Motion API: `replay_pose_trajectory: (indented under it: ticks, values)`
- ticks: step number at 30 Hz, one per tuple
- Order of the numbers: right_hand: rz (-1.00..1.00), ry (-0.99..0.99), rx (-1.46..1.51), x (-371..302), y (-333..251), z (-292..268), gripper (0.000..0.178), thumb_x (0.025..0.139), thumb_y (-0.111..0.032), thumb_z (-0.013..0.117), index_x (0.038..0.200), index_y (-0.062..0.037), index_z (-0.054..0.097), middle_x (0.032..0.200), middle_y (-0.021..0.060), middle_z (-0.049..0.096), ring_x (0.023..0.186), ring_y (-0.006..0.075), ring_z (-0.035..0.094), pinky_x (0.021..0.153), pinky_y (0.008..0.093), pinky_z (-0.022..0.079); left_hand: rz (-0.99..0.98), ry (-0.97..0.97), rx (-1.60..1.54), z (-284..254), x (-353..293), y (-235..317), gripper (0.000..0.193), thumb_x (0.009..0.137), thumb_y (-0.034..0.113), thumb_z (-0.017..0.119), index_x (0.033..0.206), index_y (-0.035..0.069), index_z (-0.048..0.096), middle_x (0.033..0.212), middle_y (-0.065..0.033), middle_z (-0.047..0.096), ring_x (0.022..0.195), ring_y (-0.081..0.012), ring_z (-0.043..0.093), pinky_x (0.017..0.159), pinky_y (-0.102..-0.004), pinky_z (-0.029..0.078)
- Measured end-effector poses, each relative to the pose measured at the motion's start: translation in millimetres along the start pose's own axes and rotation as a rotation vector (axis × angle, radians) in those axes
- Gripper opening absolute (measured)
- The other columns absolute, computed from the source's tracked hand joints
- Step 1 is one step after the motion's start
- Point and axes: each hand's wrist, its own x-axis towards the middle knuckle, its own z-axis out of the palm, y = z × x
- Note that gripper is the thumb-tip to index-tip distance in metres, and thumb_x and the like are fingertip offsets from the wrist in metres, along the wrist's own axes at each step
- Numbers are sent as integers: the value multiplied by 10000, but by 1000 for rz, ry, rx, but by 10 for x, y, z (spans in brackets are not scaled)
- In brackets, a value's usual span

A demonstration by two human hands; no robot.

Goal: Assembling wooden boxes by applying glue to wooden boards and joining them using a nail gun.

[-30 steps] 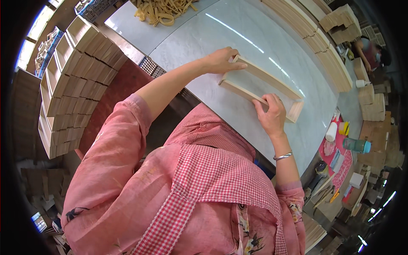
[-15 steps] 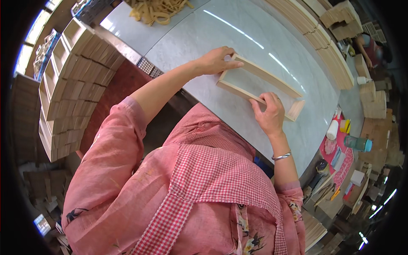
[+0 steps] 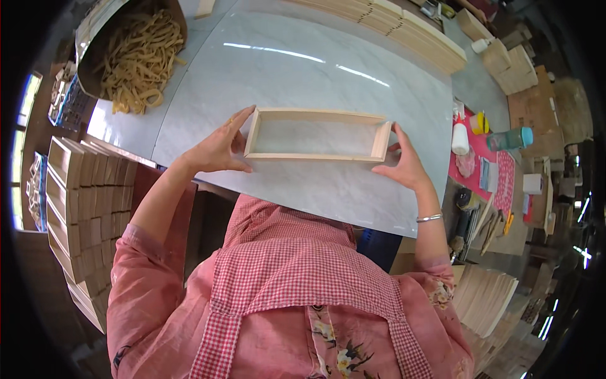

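A shallow rectangular frame of pale wood lies crosswise on the grey-veined, glossy tabletop, long sides running left to right, the tabletop showing through its open middle. Whether its underside sits flat on that surface I cannot tell.

The left hand is at the frame's left end, fingers reaching to the far corner and thumb by the near corner. The right hand mirrors it at the right end — fingers along the outside of the short side, thumb just below the near corner. Both hands are curved around the ends with thumb and fingers spread apart; how firmly either one grasps, if at all, I cannot tell. A silver bangle circles the right wrist.

Beyond the frame, toward its far right, long pale wooden strips lie stacked side by side. Left of the frame and farther off, tangled tan bands spill from an open container. Nearer on the left stands a stack of wooden boxes. Well to the right of the frame are a white bottle, a yellow tub and a translucent bottle with a teal cap — all near a pink cloth.
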Motion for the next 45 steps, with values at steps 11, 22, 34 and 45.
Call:
replay_pose_trajectory:
  ticks: [11, 22, 34, 45]
  values:
    - [69, -127, -26, 194, -163, -97, 1180, 626, -118, 930, 1593, -31, 259, 1482, 166, 496, 996, 264, 616, 871, 334, 537, -139, -84, 15, -32, 91, 159, 1209, 655, 23, 889, 1623, 101, 169, 1098, -172, 644, 847, -243, 606, 790, -332, 543]
    - [67, -164, 121, 157, -197, -76, 1162, 617, 3, 901, 1587, -39, 263, 1463, 152, 508, 974, 254, 610, 848, 331, 554, -121, -14, -28, 28, 69, 47, 1217, 639, -11, 874, 1624, 108, 168, 1310, -189, 578, 887, -262, 630, 816, -352, 552]
    - [40, -174, 163, 147, -77, -12, 1175, 574, 86, 861, 1578, -43, 263, 1280, 211, 605, 906, 252, 631, 790, 349, 579, 48, -2, 176, -115, 146, -24, 1070, 645, 89, 905, 1564, 283, 392, 1553, -191, 381, 994, -281, 645, 983, -386, 545]
    - [77, -65, 111, -62, -63, -239, 1175, 569, 66, 830, 1580, -39, 241, 1470, 221, 474, 1093, 334, 626, 936, 409, 542, 190, -27, 42, -168, 402, 181, 1035, 659, 46, 870, 1560, 248, 403, 1546, -211, 369, 920, -264, 661, 905, -372, 551]
